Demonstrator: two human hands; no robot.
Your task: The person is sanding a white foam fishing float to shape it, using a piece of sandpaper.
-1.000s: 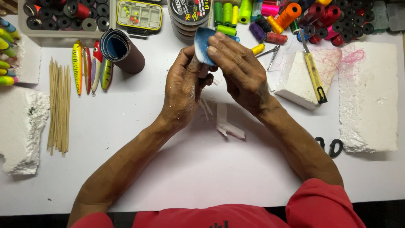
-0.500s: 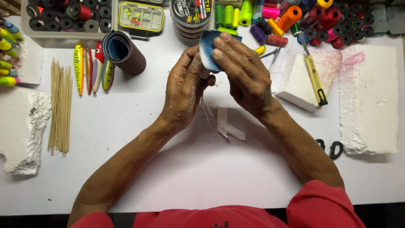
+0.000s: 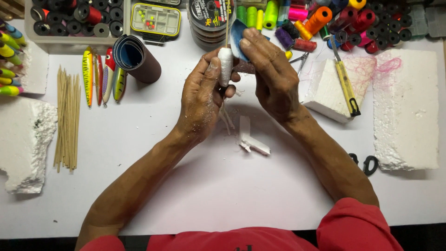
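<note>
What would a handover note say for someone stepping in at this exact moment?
Left hand: grips a small white oval foam piece threaded on a thin wooden stick, held upright.
Right hand: holds a blue folded sheet, likely sandpaper, beside the foam's top.
Nearby: white foam offcuts lie on the white table under the hands; a yellow utility knife rests on a white foam block to the right.
Done: the foam looks cut and rounded; dust coats both hands.
Left: probably more smoothing; the foam is still bare white.
</note>
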